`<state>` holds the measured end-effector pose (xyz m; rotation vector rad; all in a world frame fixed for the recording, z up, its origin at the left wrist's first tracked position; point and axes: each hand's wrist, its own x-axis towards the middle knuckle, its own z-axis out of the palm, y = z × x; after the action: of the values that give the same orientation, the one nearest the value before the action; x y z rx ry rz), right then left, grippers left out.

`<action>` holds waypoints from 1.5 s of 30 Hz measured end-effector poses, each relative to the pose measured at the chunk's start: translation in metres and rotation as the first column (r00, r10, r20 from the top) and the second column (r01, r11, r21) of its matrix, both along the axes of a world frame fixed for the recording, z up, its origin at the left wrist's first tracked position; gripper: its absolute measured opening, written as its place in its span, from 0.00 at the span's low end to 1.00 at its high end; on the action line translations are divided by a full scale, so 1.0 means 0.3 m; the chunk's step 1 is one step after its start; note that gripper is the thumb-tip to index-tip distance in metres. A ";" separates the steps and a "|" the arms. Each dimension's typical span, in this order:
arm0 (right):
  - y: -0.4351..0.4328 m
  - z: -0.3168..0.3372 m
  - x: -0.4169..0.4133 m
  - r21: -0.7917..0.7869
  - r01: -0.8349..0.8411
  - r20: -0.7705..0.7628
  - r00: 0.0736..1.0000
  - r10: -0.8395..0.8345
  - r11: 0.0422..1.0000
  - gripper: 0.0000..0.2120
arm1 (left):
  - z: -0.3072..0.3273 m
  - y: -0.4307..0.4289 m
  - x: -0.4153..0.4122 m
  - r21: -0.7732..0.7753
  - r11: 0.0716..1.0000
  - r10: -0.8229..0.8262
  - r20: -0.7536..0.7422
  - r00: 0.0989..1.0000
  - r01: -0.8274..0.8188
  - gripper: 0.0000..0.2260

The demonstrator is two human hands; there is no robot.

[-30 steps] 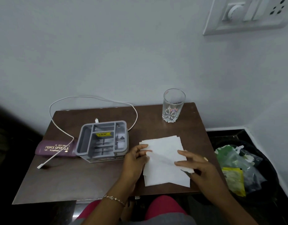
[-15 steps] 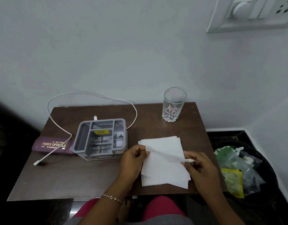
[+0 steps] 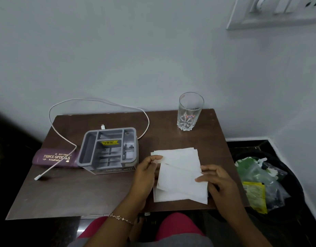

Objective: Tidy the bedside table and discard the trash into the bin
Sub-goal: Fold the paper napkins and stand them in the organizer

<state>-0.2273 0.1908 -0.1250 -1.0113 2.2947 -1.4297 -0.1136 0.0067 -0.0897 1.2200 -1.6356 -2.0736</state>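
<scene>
White tissues (image 3: 180,172) lie in a loose stack on the right front of the brown tabletop (image 3: 82,193). Left hand (image 3: 146,172) pinches the stack's upper left edge between thumb and fingers. Right hand (image 3: 218,182) rests on the right edge, fingers loosely spread, flat on the top sheet. Grey organizer (image 3: 109,150) just left of the tissues; glass (image 3: 190,111) at back right. Bin (image 3: 265,186) on the floor to the right, holding wrappers
</scene>
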 end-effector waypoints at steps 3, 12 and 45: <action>0.002 -0.005 0.009 0.007 0.035 0.034 0.999 -0.035 0.999 0.28 | 0.011 0.001 -0.010 -0.062 0.997 -0.050 0.013 0.999 0.051 0.04; -0.017 0.351 0.033 0.030 -0.192 0.275 0.945 0.177 0.981 0.24 | 0.257 0.003 0.041 -0.385 0.874 -0.346 -0.068 0.936 0.295 0.13; -0.778 0.415 0.161 0.303 -0.199 -0.021 0.976 0.215 0.932 0.16 | 0.380 -0.527 0.181 -0.402 0.916 -0.130 -0.269 0.954 0.011 0.04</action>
<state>-0.1790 -0.0425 -0.0003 -1.1653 2.2705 -0.9485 -0.0593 -0.1513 0.0243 0.6944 -1.8533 -1.7340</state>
